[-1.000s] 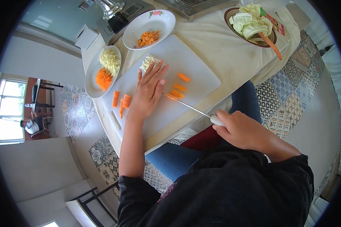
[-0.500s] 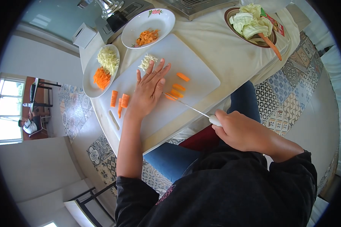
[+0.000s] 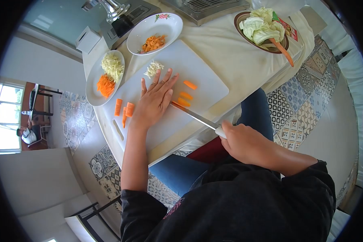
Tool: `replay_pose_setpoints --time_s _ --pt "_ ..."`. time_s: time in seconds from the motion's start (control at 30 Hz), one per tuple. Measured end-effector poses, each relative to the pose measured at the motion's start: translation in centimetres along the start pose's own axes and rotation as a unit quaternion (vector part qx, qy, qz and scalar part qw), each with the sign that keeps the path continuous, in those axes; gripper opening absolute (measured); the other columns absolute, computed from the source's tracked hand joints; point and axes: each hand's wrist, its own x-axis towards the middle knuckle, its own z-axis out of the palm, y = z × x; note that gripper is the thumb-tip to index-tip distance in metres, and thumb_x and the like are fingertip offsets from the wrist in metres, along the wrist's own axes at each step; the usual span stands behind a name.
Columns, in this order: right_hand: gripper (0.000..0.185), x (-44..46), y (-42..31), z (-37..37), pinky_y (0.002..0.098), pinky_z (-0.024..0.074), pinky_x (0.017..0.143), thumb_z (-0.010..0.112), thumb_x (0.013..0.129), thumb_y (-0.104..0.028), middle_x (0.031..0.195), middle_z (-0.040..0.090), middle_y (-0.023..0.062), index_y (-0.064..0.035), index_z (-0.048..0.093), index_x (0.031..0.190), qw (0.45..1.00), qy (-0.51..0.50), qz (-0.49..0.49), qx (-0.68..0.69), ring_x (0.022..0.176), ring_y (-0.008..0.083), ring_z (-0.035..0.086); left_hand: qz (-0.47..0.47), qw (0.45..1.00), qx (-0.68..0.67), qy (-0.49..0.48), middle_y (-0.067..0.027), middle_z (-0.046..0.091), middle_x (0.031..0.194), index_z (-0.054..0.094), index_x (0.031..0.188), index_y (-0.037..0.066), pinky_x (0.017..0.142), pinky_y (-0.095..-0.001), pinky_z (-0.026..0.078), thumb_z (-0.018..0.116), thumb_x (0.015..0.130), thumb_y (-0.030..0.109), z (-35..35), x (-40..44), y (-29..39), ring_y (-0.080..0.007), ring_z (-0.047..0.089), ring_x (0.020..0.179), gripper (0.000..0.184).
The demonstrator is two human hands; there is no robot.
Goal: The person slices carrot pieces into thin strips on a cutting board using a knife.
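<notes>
My right hand [image 3: 244, 141] is closed round the pale handle of a knife [image 3: 203, 120]. The blade points left across the white cutting board [image 3: 205, 68], its tip beside my left hand [image 3: 152, 101]. That hand lies flat on the board with fingers stretched out; whatever is under the palm is hidden. Just right of it, several carrot slices [image 3: 185, 95] lie near the blade. Cut carrot pieces [image 3: 129, 109] rest on the board to the left of my left hand. Beyond my fingertips sits a small heap of white shreds [image 3: 153, 68].
An oval plate [image 3: 93, 96] holds shredded carrot and pale green shreds. Behind the board, a flowered plate [image 3: 174, 30] holds carrot peelings. A brown-rimmed bowl [image 3: 238, 20] carries cabbage leaves and a carrot. Metal stoves [image 3: 207, 10] stand at the back. A person [image 3: 28, 135] sits far left.
The knife blade now shows its flat side more and lies closer to the carrot slices. My left hand stays flat on the board. The whole view has shifted slightly.
</notes>
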Motion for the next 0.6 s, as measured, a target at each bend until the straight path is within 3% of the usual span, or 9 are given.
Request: replay_pose_setpoints --time_s 0.13,0.23,0.33,0.43,0.6 --pt "0.023 -0.2 -0.3 0.6 0.0554 0.0520 0.071 0.053 0.096 -0.016 0.077 0.065 0.0301 0.0064 0.049 0.098 1.000 0.006 0.026 -0.013 0.076 0.0490 0.065 0.013 1.000 -0.006 0.018 0.0013 0.037 0.160 0.040 0.153 0.027 0.123 -0.0569 0.005 0.035 0.108 0.034 0.2 -0.2 -0.3 -0.0267 0.022 0.152 0.045" --pt "0.024 -0.3 0.0 0.2 0.0558 0.0512 0.070 0.053 0.097 -0.017 0.078 0.065 0.0292 0.0066 0.050 0.098 1.000 0.013 0.000 0.019 0.076 0.0488 0.065 0.011 0.997 -0.063 0.053 -0.0035 0.041 0.158 0.056 0.141 0.023 0.122 -0.0589 0.006 0.044 0.105 0.030 0.2 0.0 -0.2 -0.0277 0.026 0.151 0.039" --pt "0.024 0.0 0.9 0.3 0.0561 0.0504 0.070 0.054 0.097 -0.017 0.078 0.066 0.0282 0.0064 0.052 0.097 0.998 0.035 -0.037 0.039 0.076 0.0484 0.065 0.039 0.991 -0.110 0.063 -0.0089 0.045 0.155 0.071 0.112 0.016 0.121 -0.0618 0.007 0.057 0.096 0.022 -1.3 -0.1 -0.4 -0.0318 0.029 0.150 0.023" --pt "0.024 -0.1 0.9 0.2 0.0557 0.0499 0.069 0.054 0.097 -0.018 0.077 0.066 0.0274 0.0065 0.053 0.097 0.999 0.036 -0.026 0.029 0.076 0.0475 0.065 0.086 0.981 -0.160 0.066 -0.0113 0.047 0.153 0.071 0.088 0.010 0.120 -0.0640 0.007 0.063 0.085 0.016 -2.1 -0.3 -0.2 -0.0364 0.030 0.149 0.010" --pt "0.023 -0.4 0.7 -0.1 0.0550 0.0511 0.066 0.055 0.096 -0.017 0.074 0.066 0.0262 0.0058 0.053 0.099 0.998 0.048 -0.025 -0.012 0.073 0.0458 0.065 0.083 0.982 -0.169 0.022 -0.0136 0.044 0.155 0.073 0.088 0.009 0.119 -0.0654 0.003 0.063 0.080 0.017 -1.5 -0.2 0.3 -0.0396 0.026 0.150 0.015"
